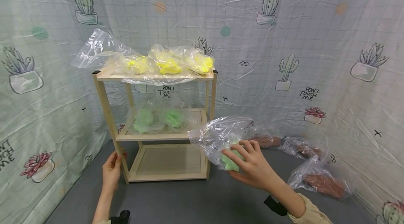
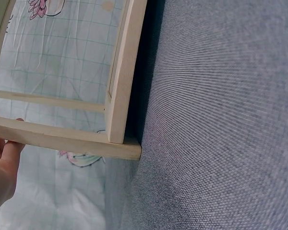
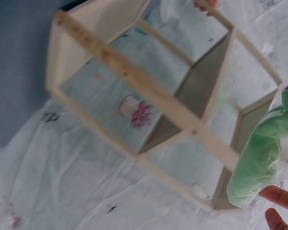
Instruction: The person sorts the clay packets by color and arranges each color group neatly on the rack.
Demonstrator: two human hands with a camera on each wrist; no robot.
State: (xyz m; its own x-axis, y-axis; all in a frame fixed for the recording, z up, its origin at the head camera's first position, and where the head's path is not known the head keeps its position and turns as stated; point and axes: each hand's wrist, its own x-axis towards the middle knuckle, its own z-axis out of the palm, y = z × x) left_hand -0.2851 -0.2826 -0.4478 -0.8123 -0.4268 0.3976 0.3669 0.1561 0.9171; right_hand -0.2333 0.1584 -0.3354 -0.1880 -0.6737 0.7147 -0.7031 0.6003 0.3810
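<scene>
My right hand (image 1: pixel 252 164) grips a clear plastic zip bag (image 1: pixel 217 136) with a soft light green lump (image 1: pixel 231 160) inside, in front of the right side of a wooden shelf (image 1: pixel 164 180). In the right wrist view the bagged green lump (image 3: pixel 259 163) looks long and bent, with fingers (image 3: pixel 278 196) at its lower end. My left hand (image 1: pixel 112 169) holds the shelf's left front leg low down. The left wrist view shows its thumb and fingers around that wooden leg (image 2: pixel 62 139). Two bags of green lumps (image 1: pixel 173 118) lie on the middle shelf board.
Bags with yellow lumps (image 1: pixel 169 66) line the top board, one bag's loose end hanging past the left edge. Several bags of brown lumps (image 1: pixel 325 185) lie on the grey table (image 1: pixel 189 203) at the right. A cactus-print sheet (image 1: pixel 240 48) surrounds the table closely.
</scene>
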